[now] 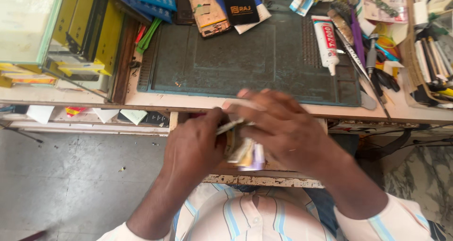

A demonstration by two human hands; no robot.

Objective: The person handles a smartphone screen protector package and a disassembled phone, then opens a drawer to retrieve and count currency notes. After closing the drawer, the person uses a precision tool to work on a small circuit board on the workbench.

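Observation:
My left hand [193,144] and my right hand [283,125] meet over an open drawer [264,178] just below the worktable's front edge. Between them is a blurred bundle of thin flat pieces [245,152], yellowish and pale purple. The left fingers pinch a thin light strip [230,126] at the top of the bundle. The right hand curls over the bundle from the right and covers most of it. Motion blur hides the finer detail.
A dark green work mat [245,57] covers the table. On it lie a glue tube [325,40], an opened phone body [207,12] and a black card [239,4]. Tools and tweezers [363,66] crowd the right side. Yellow and blue boxes [89,29] stand at the left.

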